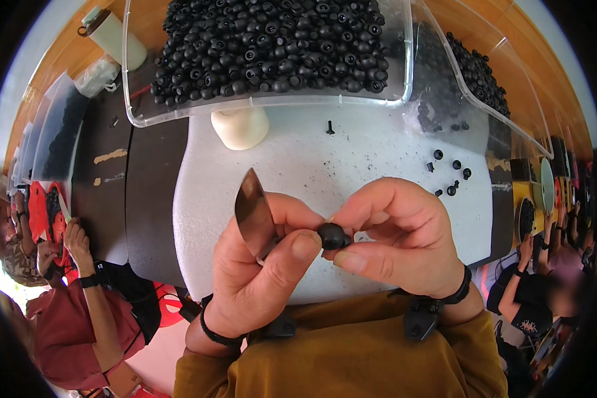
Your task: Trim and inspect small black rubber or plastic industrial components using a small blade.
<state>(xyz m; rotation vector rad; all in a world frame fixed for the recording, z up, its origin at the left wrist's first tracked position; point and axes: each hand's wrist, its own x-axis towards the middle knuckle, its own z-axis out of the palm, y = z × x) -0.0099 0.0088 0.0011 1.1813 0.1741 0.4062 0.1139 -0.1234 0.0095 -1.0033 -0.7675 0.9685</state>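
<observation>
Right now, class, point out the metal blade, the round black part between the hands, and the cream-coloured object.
Metal blade [253, 212]: head view, on its flat face.
Round black part [331, 235]: head view, on its rounded side.
Cream-coloured object [241, 128]: head view, on its visible middle.

Place: I read this as a workshop for piecework.
Stock: I see clear tubs [312, 101] heaped with small black parts [272, 50], all much alike.
Surface: my view shows a dark, scuffed bench [99, 219] bearing a white sheet [371, 156] strewn with dark specks.
Crew: co-workers [103, 325] at both sides, one on the left holding a knife [64, 208].
</observation>
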